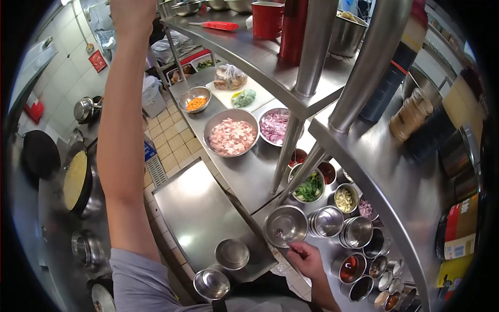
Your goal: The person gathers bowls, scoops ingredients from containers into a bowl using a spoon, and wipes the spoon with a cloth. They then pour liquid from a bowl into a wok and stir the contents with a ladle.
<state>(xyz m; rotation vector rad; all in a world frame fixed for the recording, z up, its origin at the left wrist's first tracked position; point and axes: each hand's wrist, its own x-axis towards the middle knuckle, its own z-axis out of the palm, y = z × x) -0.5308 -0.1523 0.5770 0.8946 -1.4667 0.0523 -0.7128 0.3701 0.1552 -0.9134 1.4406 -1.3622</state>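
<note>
My right hand is closed at the lower rim of a steel bowl that has a small dark bit of something at its bottom. The fingers are pressed together on the rim. My left arm reaches up past the top edge, where only the wrist and part of my left hand show; its fingers are out of view. Beside the bowl stand stacked steel bowls and a bowl of chopped greens. Farther off are a bowl of cut pale pink meat and one of sliced purple onion.
Steel shelves on posts overhang the right side. A red-handled knife and red mug sit on the upper shelf. Several sauce pots stand lower right. At left is a wok with yellowish contents. A steel cart holds two bowls.
</note>
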